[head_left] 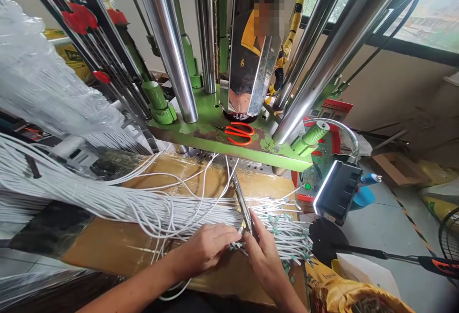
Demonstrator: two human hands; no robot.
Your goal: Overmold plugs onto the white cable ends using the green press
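A narrow metal bar [242, 199], with small brass-coloured pieces along its left edge, slants over a bundle of white cables [118, 198]. My right hand [264, 255] is closed around the near end of this bar. From the left, my left hand [211, 243] meets it, thumb and fingers pinched on a white cable end [241, 230] at the bar's side. My fingers partly cover that cable end. More cable ends with small green tips [283, 224] lie just right of my right hand. A few loose cables loop above the bundle toward the machine.
A green press plate [204, 137] with steel columns [168, 40] stands ahead, with orange-handled scissors [239, 133] on it. Brown cardboard [114, 241] lies under the cables. At the right are a lit work lamp [337, 191], a control panel [315, 160] and a yellow sack [344, 286].
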